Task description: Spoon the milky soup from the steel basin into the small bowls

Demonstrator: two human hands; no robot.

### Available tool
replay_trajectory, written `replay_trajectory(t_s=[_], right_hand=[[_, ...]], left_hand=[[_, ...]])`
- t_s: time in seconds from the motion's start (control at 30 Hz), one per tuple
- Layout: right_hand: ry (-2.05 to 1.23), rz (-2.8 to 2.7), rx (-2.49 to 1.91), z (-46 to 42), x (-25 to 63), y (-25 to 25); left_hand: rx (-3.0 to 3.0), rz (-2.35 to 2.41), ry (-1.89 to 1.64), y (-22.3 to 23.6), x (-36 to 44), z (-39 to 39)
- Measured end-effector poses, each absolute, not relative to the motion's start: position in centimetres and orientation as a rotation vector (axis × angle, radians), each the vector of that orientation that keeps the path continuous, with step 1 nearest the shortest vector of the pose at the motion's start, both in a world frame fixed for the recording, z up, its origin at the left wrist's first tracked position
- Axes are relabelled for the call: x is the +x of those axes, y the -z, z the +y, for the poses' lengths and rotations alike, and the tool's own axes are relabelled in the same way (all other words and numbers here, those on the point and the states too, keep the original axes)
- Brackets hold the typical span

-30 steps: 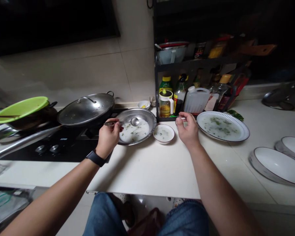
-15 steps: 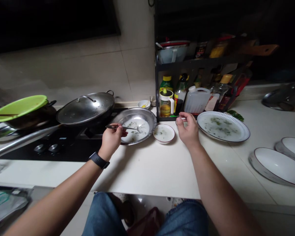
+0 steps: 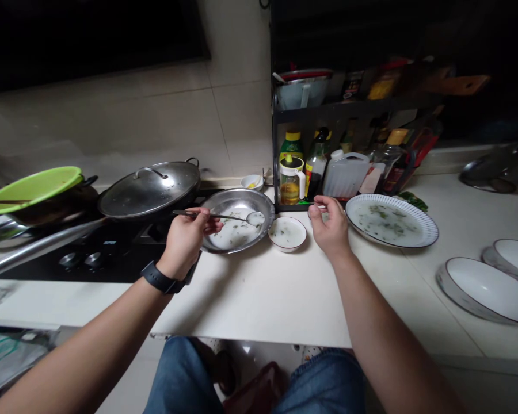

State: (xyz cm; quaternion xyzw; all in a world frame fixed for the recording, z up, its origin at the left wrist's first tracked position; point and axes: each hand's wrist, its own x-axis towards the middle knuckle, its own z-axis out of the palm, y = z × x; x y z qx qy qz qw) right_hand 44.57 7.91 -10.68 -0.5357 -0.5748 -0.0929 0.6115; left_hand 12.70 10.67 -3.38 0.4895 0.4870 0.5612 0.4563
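My left hand [image 3: 185,233] is closed round the dark handle of a metal spoon [image 3: 254,218]. The spoon's bowl is over the right part of a wide metal basin [image 3: 267,198], which contains a whitish liquid with green bits. Just right of the basin stands a small bowl [image 3: 287,249] of similar liquid. Beyond that, my right hand [image 3: 331,225] is raised above the counter with curled fingers. Something thin and pale shows at its fingertips, too small to name. A ridged plate [image 3: 431,233] with cloudy liquid and green leaves lies to its right.
A lidded pan [image 3: 151,187] and a pot topped by a green colander [image 3: 43,181] stand on the black stove [image 3: 125,261] at left. A rack [image 3: 315,112] of bottles rises behind the bowls. White bowls [image 3: 487,287] sit at the right.
My left hand has shifted left and slightly down. The spoon's bowl has moved right and up, toward the basin's right rim. My right hand has stayed in place.
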Motion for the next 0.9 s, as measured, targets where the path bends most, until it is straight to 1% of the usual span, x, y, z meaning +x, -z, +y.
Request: replay_trajectory(t_s=[0.17, 0.3, 0.6, 0.77, 0.9], right_hand=[[0.217, -1.32, -1.239, 7.9, 44.6, 10.7], [0.215, -1.314, -1.232, 7.9, 44.6, 10.7], [0.214, -1.314, -1.235, 7.9, 44.7, 10.5], [0.223, -1.318, -1.232, 8.0, 44.8, 10.7], [0.223, -1.3, -1.231, 7.9, 44.9, 10.7]], left_hand=[[1.227, 1.163, -1.388, 1.5, 13.5, 10.3], [1.244, 1.125, -1.37, 1.0, 14.6, 9.6], [1.358, 1.065, -1.25, 2.8, 17.3, 7.5], [1.815, 1.053, -1.208, 4.7, 17.4, 5.8], [2.389, 0.848, -1.202, 5.6, 16.8, 4.8]])
